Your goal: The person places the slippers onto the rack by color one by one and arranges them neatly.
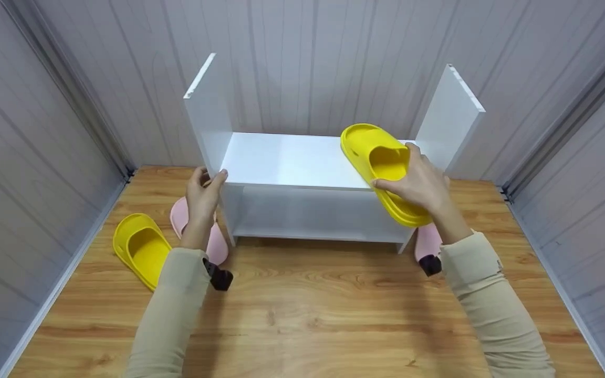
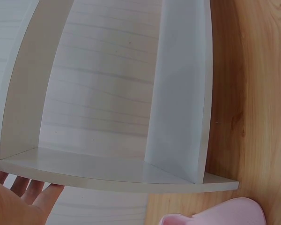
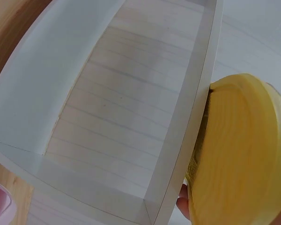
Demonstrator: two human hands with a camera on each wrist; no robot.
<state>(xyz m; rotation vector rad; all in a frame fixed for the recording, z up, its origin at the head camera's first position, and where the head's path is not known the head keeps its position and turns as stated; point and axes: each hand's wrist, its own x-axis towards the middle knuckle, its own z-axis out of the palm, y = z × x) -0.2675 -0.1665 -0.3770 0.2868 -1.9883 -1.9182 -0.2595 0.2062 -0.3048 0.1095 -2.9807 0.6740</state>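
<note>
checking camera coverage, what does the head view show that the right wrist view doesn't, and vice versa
Only the head view: the left hand gripping the white shelf unit, and a yellow clog and a pink slipper on the floor to the left. Only the right wrist view: the sole of the held yellow clog. Both: that clog, the shelf unit, part of the right hand, and the pink slipper beside the unit's right end.

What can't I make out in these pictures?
Head: yellow slip-on clog on floor, heel partly behind beige left sleeve.
Head: pink slipper at right, partly behind held yellow clog and right forearm.
Left wrist: left hand, cut off by the frame's edge.
Right wrist: right hand, mostly behind held clog.
</note>
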